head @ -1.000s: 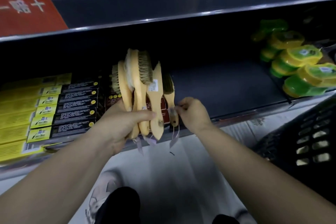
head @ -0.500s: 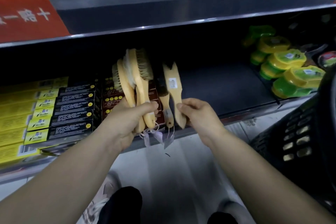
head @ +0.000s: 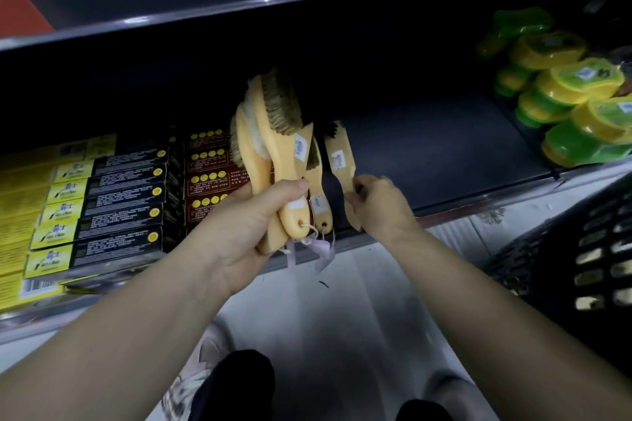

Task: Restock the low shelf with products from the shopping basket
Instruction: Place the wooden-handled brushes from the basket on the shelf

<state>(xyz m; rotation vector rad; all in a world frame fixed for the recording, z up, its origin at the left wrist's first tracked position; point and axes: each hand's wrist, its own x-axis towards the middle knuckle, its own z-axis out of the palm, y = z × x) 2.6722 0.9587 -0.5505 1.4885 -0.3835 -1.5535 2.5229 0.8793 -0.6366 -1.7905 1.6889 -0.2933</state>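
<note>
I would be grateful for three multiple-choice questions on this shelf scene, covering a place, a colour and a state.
1. The black basket is: A at the left B at the lower right C overhead
2. The stacked products at the right end of the shelf are: A red B green and yellow C blue
3. The right hand: A hangs empty B lies flat C pinches the handle of one brush
Answers: B, its mesh wall shows there; B, both colours show; C, fingers close on the handle.

Blk-yellow boxes [head: 113, 202], green-yellow tubs [head: 578, 79]
</note>
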